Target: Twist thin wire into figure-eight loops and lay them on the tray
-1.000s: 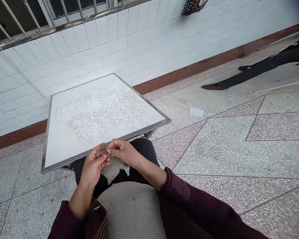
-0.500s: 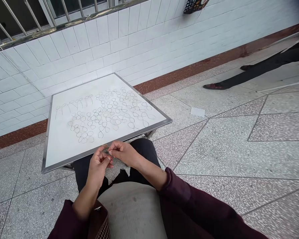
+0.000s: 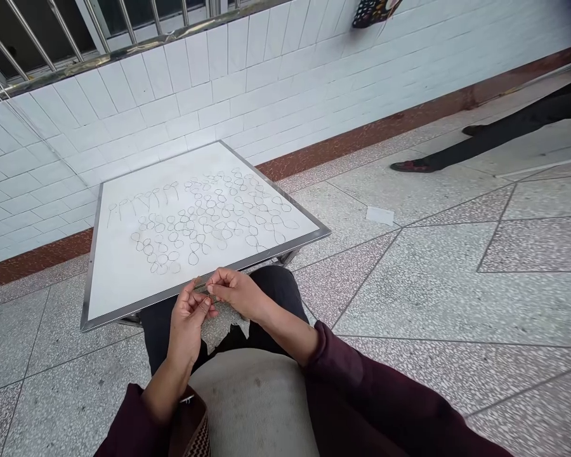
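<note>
My left hand (image 3: 186, 314) and my right hand (image 3: 235, 291) meet just in front of the near edge of a low white table (image 3: 118, 279). Together their fingertips pinch a thin piece of wire (image 3: 203, 288), which is mostly hidden by the fingers. On the tabletop lie several bent wire loops (image 3: 209, 212), shaped like figures of eight, and a row of loops with straight stems (image 3: 140, 202) at the far left.
The table has a metal rim and stands against a white tiled wall (image 3: 247, 82) with a barred window above. Speckled floor tiles (image 3: 433, 279) spread to the right. Another person's legs and shoes (image 3: 457, 149) stretch in at the far right. A scrap of paper (image 3: 379, 215) lies on the floor.
Both hands have shifted slightly to the right while working the wire between the fingertips. The other person's legs have moved a little.
</note>
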{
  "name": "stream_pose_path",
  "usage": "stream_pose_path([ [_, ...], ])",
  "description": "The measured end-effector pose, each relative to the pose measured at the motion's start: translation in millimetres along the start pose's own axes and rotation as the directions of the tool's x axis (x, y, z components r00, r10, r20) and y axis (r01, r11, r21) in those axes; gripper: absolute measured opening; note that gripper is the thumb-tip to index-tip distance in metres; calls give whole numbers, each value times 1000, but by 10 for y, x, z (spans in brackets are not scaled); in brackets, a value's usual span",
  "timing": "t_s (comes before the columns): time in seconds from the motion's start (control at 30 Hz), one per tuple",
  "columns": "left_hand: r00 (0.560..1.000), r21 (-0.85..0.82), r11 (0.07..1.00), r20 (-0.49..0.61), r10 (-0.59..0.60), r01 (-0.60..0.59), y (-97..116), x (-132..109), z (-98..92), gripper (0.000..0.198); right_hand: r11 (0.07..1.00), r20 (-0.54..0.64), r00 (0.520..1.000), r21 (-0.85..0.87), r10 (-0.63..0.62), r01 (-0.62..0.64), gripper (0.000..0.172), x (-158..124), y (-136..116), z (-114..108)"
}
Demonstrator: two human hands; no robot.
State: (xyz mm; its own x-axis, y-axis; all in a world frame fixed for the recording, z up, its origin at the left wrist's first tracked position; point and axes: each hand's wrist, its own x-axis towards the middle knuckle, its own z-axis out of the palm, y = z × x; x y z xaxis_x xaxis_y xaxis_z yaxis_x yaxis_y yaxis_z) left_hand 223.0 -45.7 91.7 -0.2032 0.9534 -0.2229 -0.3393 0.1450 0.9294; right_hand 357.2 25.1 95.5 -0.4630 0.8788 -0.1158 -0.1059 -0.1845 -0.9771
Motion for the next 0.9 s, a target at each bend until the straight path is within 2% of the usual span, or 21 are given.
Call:
stream_pose_path([
  [0.2,998,-56,996,-26,64,-66,1,-24,-20,51,999,5,1000,38,-8,8,20,-6,11,40],
  [0.43,997,-118,991,-56,52,-58,143,-61,-57,53,983,140,990,176,33,-57,34,-37,-65,53],
  [0.77,994,-137,987,-85,68,-79,111,-69,-86,51,943,146,987,316,59,-103,33,-70,-13,125],
  [0.9,992,-140,986,-99,79,-92,139,-75,-83,49,927,194,980,355,51,-119,32,-82,20,132],
])
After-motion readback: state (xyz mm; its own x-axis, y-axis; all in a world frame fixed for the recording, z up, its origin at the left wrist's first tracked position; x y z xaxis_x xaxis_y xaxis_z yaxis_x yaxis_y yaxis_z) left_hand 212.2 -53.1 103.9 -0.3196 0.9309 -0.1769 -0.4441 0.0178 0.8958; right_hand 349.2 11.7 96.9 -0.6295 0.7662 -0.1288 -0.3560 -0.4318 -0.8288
